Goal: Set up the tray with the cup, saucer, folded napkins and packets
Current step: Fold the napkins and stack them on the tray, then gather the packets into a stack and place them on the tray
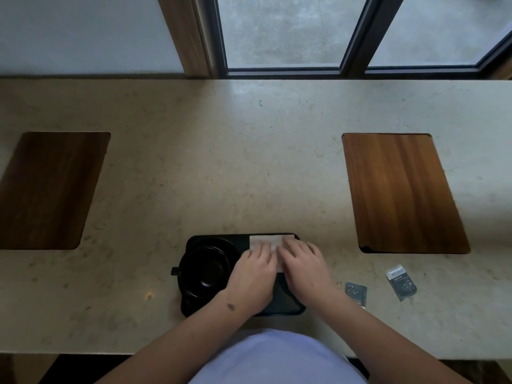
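Pale blue shirt front (277, 358) at 6 o'clock, nearest the lens, both bare forearms reaching up from it. Beige stone counter (221, 162) across the whole width, window (282, 31) beyond at 12 o'clock. Two inset wooden boards: left board (47, 189) at 9 o'clock, right board (404, 192) at 3 o'clock. Black tray (288, 303) low centre, close to the counter's near edge. Black cup (205, 270) on black saucer (221, 242) in tray's left half, handle at 9 o'clock. White napkin (266, 241) in tray's right half, far end showing at 12 o'clock of the hands. Left hand (255, 275) and right hand (304, 270) side by side, palms down, fingers spread flat, pressing the napkin; nothing gripped. Two dark packets on bare counter at 3 o'clock of tray, apart from it: near packet (356, 292) just beside the right forearm, far packet (401, 281) further right.
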